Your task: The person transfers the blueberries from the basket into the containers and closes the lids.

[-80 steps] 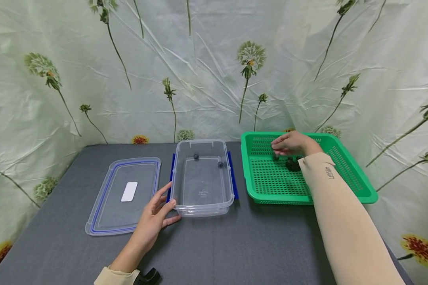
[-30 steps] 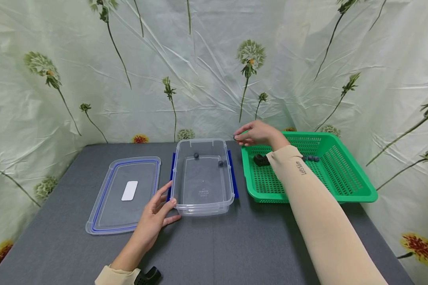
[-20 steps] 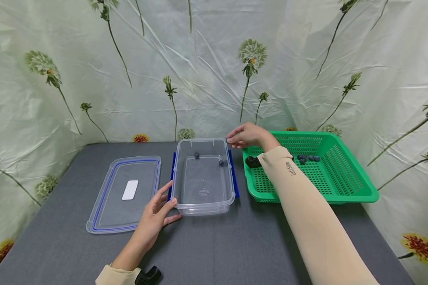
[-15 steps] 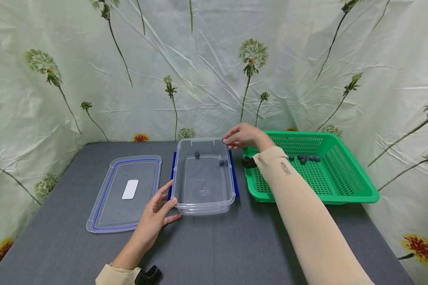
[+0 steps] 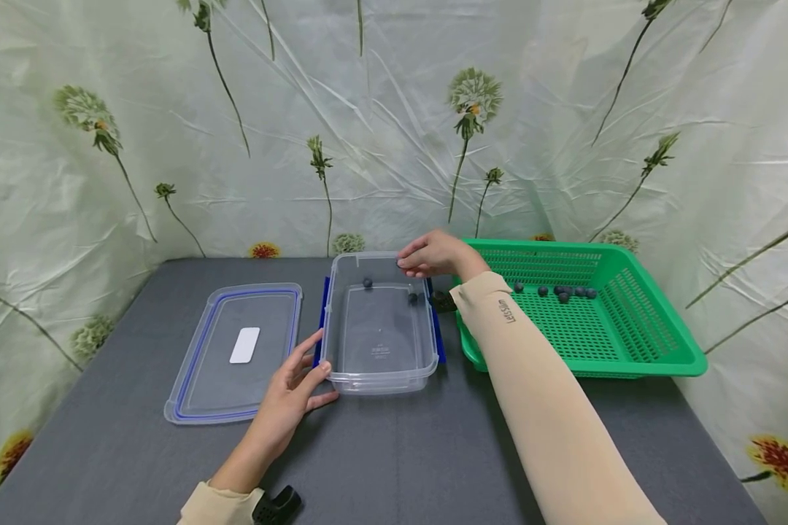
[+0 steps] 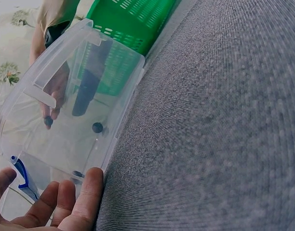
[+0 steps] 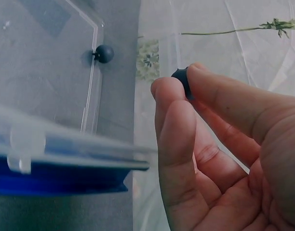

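Observation:
A blueberry (image 7: 182,82) is pinched between the thumb and fingertips of my right hand (image 5: 436,254). That hand hovers over the far right corner of the clear plastic container (image 5: 381,381). Inside the container lie two blueberries, a left one (image 5: 368,283) and a right one (image 5: 413,298). My left hand (image 5: 289,397) rests against the container's near left corner, thumb at the rim and fingers spread along the side. Several more blueberries (image 5: 563,297) sit in the green basket (image 5: 584,364) on the right.
A clear lid with a blue seal (image 5: 203,386) and a white label (image 5: 244,345) lies flat left of the container. Blue clips (image 5: 439,332) hang at the container's sides. Behind the grey table (image 5: 394,467) hangs a floral cloth (image 5: 394,146).
My right hand has gone from inside the green basket leftward to above the container, carrying a blueberry. My left hand stays at the container.

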`<state>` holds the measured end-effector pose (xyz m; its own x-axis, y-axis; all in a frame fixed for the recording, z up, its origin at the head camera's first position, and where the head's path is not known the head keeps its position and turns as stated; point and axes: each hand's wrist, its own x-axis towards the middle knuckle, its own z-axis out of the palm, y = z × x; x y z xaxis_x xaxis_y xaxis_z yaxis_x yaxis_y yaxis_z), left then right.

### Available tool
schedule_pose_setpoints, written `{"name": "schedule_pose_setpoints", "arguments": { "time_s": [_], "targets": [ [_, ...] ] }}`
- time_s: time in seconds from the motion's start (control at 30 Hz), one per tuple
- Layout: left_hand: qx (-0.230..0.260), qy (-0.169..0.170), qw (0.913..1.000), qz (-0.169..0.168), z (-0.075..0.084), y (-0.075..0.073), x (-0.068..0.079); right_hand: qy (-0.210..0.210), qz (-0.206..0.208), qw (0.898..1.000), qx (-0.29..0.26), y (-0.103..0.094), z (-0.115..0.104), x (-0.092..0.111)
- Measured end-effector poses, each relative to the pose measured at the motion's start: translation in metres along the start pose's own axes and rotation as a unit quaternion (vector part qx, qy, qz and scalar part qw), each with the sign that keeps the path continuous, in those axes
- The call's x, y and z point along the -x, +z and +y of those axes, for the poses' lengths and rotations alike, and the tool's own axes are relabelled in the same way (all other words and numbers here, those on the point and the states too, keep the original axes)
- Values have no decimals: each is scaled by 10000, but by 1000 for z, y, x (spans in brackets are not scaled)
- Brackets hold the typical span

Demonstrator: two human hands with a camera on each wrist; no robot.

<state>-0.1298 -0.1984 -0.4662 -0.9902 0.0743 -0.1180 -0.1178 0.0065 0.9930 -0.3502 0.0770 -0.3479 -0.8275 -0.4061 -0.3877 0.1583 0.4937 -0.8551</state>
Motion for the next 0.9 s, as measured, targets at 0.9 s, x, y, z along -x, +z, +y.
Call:
{"name": "schedule_pose_setpoints", "arguments": {
  "time_s": [0.9],
  "targets": [
    [19, -3, 10000, -23, 2, 1, 0, -47, 24, 9999, -134, -8, -1, 4]
  ]
}}
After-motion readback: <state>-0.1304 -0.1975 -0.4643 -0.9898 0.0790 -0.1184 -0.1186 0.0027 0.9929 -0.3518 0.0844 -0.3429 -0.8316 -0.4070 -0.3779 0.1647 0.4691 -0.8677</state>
